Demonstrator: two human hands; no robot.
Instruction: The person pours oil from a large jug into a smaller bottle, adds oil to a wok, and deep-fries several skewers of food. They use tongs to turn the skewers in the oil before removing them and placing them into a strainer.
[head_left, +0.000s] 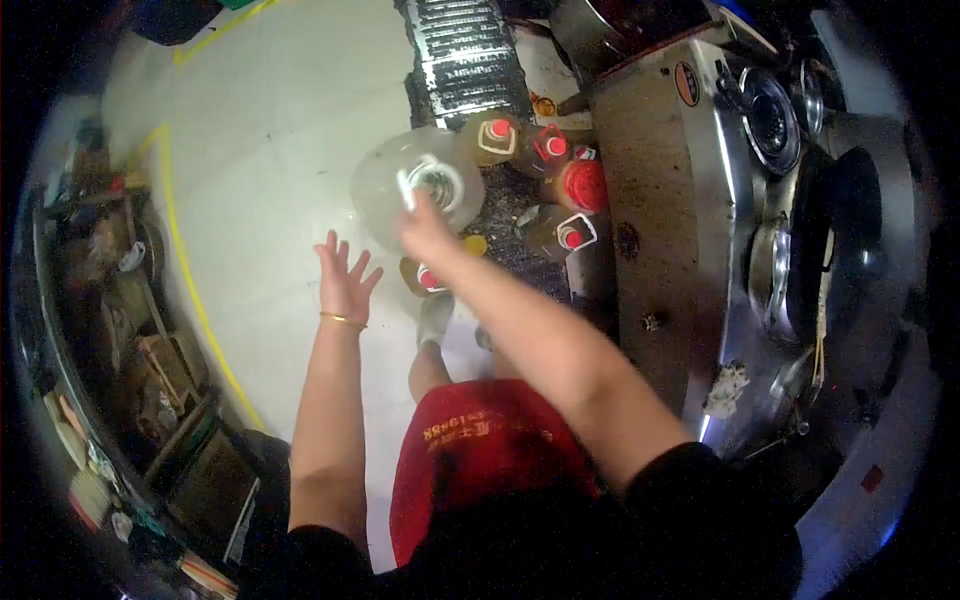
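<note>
While the right grip [424, 228] closes round a blurred white handle [406, 190] above the large translucent jug [376, 190], the left grip [346, 290] hangs released beside it, fingers spread; below both, a red apron [480, 400] carries upside-down yellow writing [456, 431], only partly legible.

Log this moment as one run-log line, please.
left hand: open, empty | right hand: gripping white handle at large translucent jug, motion-blurred | nearby: red-capped bottles

One head-worn view (the only one) faces steeply down, mid-distance.
</note>
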